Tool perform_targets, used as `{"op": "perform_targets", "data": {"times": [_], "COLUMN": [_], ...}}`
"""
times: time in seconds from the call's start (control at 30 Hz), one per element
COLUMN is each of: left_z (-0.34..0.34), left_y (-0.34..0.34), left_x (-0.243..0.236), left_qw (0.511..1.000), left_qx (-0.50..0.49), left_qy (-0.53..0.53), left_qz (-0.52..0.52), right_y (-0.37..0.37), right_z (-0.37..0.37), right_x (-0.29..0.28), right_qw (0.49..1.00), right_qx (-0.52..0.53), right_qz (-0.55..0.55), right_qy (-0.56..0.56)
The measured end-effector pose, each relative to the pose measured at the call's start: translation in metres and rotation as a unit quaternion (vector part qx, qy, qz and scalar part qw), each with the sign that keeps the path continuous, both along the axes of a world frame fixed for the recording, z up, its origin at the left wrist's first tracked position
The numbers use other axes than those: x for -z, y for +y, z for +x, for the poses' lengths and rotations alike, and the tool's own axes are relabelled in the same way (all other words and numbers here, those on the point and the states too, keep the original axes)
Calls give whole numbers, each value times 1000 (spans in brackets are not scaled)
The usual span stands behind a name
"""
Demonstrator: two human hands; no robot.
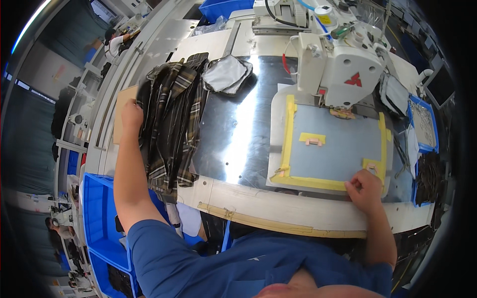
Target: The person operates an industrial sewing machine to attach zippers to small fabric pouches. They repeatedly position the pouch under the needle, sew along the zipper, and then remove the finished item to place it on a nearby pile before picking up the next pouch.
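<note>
While the machine (350, 69) overhangs the template (343, 149), right hand (365, 190) curls narrowly; left grip (132, 117), beside plaid cloth (171, 119), unclear.

Left grip (132, 117) by plaid cloth (171, 116), taped sheet (343, 144)

On the surface (278, 209): one machine (348, 74), two o'clock; one panel (343, 144), three; one plaid pile (171, 119), ten; two white stacks (226, 74) (394, 97), twelve and two.

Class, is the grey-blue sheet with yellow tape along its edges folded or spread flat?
Spread flat: the grey-blue sheet shows no fold between its yellow tape borders, beside the right hand.
</note>
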State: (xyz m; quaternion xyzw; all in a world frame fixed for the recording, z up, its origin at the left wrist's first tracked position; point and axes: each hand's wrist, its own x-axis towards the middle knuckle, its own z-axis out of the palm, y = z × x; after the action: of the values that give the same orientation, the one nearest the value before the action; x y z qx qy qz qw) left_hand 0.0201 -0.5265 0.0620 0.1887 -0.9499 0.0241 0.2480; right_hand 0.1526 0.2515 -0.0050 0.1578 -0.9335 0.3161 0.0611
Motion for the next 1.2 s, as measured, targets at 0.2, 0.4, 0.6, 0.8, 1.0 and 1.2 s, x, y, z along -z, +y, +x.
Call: {"op": "perform_targets", "data": {"times": [0.2, 0.4, 0.6, 0.8, 1.0, 1.2], "left_z": [20, 83, 92, 43, 35, 34], "left_y": [139, 350, 459, 446, 499, 501], "left_x": [-109, -99, -47, 0, -1, -2], "left_qw": [889, 847, 681, 644, 425, 471], "left_qx": [216, 431, 611, 434, 418, 452], "left_qy": [100, 75, -58, -244, -257, -227], "left_qz": [390, 301, 399, 580, 761, 723], "right_y": [-6, -67, -87, -53, -42, -40], "right_z": [-9, -28, -21, -3, -42, -86], "right_x": [-24, -84, -82, -58, -69, -91], "right_qw": [989, 902, 831, 767, 815, 868], "right_qx": [-30, -186, -169, -133, -74, -93], "right_qz": [-72, -304, -432, -519, -508, -458], "right_qy": [-125, -245, -307, -352, -270, -170]}}
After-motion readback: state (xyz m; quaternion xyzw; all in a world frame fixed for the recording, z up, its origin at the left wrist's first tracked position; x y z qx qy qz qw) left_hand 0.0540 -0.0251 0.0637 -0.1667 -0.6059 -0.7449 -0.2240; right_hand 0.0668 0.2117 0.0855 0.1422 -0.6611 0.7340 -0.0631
